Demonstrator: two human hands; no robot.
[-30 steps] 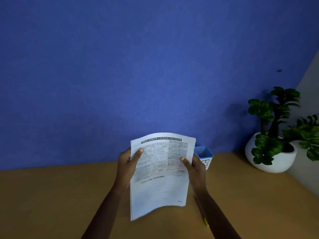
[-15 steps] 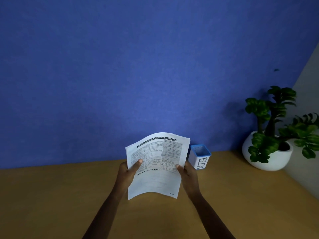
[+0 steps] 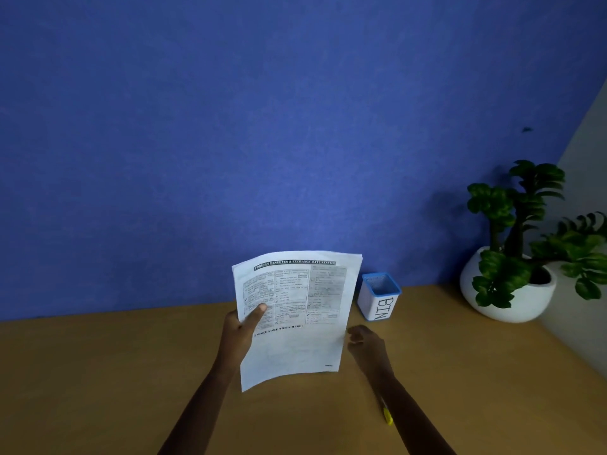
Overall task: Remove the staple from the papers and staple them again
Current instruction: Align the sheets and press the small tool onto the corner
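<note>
Left hand [image 3: 238, 330] fingers pinch the papers [image 3: 295, 310] at their left edge, thumb on the printed face, sheets upright above the tabletop [image 3: 98, 372]. Right hand [image 3: 366, 343] just beside the right edge, fingers loosely curled, holding nothing. White bin [image 3: 377, 298] near right; potted plant [image 3: 512, 257] far right.

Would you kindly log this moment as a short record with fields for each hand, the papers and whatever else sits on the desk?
left hand: grips the papers' left edge, thumb on the printed face
right hand: off the papers, just right of their edge, holding nothing, fingers loosely curled
papers: held upright above the desk, slightly curved
bin: small white box with blue rim, right of the papers
plant: white pot, far right
yellow object: mostly hidden by right forearm
desk: wooden
</note>
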